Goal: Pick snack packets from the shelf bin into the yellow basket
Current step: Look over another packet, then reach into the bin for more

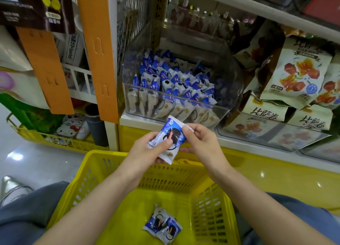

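Head: blue-white packet [172,134], dark cookie picture.

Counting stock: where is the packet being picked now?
Head view, centre: the packet is pinched between the left hand and right hand, above the far rim of the yellow basket, below the shelf bin.

Setting: retail shop, snack aisle. Shelf [139,120] carries clear bin [232,75] packed with identical blue packets [174,81], beside stacked printed snack bags [298,73]; yellow basket [103,153] below.

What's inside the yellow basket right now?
At least two blue-and-white snack packets, overlapping on the yellow basket floor. Both forearms cover parts of the floor; anything under them is hidden.
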A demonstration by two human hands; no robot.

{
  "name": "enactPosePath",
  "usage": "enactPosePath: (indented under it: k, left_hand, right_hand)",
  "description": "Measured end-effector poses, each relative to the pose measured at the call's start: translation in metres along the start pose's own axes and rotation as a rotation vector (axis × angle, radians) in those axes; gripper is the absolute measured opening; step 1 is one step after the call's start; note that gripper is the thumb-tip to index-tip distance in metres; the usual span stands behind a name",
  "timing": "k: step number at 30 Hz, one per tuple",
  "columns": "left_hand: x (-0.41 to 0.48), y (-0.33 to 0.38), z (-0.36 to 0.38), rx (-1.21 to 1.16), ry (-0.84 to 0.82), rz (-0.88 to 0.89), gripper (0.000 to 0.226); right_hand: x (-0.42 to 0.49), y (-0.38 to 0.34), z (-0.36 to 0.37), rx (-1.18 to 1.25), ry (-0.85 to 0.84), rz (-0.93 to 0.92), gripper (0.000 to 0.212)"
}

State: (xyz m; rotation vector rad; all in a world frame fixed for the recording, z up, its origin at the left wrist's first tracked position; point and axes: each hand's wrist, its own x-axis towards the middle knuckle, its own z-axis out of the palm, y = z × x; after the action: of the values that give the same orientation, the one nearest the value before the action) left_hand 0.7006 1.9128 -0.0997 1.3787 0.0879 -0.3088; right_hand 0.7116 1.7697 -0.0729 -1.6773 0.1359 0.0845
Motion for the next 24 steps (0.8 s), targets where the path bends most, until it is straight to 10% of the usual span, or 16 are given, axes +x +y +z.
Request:
enactPosePath:
  k: [9, 14, 24]
  left_hand:
    - [0.008, 0.002, -0.010, -0.131, 0.152, 0.106, 0.021]
    - [0.006, 0.002, -0.014, 0.301, 0.195, 0.301, 0.009]
    - [0.004, 0.000, -0.007, 0.216, 0.117, 0.299, 0.016]
  right_hand:
    - [-0.003, -0.002, -0.003, 0.099, -0.079, 0.170, 0.006]
    - [-0.004, 0.007, -0.003, -0.508, -0.161, -0.097, 0.047]
    - [-0.008, 0.014, 0.008, -0.330, -0.148, -0.133, 0.017]
